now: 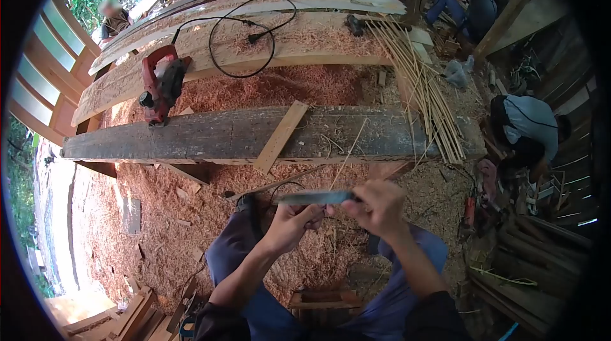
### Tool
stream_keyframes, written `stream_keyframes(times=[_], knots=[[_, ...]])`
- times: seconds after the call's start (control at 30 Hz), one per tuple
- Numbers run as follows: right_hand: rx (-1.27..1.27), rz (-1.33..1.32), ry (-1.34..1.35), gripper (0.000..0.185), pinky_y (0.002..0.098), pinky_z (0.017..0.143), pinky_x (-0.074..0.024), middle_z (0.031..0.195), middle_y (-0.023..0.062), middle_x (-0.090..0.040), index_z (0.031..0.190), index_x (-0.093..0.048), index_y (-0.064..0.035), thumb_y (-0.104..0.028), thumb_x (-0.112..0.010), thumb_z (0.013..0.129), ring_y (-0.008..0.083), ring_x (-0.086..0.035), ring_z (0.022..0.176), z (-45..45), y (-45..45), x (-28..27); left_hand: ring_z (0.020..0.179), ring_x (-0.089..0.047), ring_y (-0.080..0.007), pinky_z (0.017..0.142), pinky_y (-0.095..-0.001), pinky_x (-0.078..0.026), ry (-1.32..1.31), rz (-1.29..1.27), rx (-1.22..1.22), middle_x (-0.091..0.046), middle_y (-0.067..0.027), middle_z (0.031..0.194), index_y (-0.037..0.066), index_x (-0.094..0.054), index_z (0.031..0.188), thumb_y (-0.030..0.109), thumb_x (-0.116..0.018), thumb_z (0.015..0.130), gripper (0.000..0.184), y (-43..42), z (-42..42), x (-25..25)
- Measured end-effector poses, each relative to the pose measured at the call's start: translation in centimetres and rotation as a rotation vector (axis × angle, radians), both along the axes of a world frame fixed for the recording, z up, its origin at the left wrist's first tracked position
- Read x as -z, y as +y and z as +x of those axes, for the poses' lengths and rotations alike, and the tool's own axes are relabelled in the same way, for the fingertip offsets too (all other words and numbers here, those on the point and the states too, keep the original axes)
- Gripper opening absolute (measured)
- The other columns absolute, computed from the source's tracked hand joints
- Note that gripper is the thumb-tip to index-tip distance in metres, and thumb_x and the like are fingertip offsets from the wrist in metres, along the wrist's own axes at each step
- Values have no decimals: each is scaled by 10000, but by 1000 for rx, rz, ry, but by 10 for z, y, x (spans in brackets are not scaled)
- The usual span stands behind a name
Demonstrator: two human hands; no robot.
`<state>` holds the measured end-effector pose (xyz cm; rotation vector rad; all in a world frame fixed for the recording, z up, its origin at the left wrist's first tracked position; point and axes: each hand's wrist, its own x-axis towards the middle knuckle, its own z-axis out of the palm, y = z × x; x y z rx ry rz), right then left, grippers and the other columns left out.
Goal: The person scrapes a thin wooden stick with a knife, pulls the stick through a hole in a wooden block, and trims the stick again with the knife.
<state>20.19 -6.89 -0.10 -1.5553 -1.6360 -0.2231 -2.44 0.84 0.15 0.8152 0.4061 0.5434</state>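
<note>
Blade-like tool (312, 198) runs crosswise on my feed, just this side of the dark tabletop (219, 134), right hand (380, 206) wrapped round its right end and left hand (290, 222) curled under the left, tho I can't tell if that one's gripping anything.

I hold a long, flat grey-blue blade (312, 198) nearly level just below frame centre; a thin pale strip (348, 154) slants above it.

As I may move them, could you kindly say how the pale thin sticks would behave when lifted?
The thin sticks would probably flex, being long and slender. Lying fanned out with no tie visible, they may slide apart.
</note>
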Motion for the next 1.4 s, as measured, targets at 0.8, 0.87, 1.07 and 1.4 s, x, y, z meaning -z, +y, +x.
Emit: stream_keyframes(times=[0.8,0.87,1.07,1.4], knots=[[34,-70,10,451,386,511,-403,629,39,-538,787,-676,-75,-495,-677,951,230,-557,552,9,-3,-17,601,-371,-21,515,-201,-290,-11,-22,47,-631,-37,885,55,-606,1295,136,-526,1089,235,1,-1,-14],[31,-55,-27,456,388,511,-400,649,44,-553,801,-673,-71,-503,-683,946,230,-556,552,8,-4,-15,590,-367,-19,507,-199,-284,24,-15,35,-636,-41,893,51,-605,1294,135,-523,1091,235,0,-2,-11],[-17,-28,-35,453,383,507,-408,646,57,-562,801,-679,-68,-495,-678,950,231,-561,544,5,-3,-14,563,-341,-26,497,-198,-275,68,21,-2,-656,-62,920,60,-597,1313,117,-508,1093,244,0,-1,-10],[-35,-159,-97,513,331,498,-410,614,26,-577,790,-698,-109,-570,-592,989,179,-568,523,1,-10,-9,585,-347,-27,521,-193,-319,53,94,-14,-673,-92,972,26,-579,1333,93,-497,1089,265,1,-1,-1]])
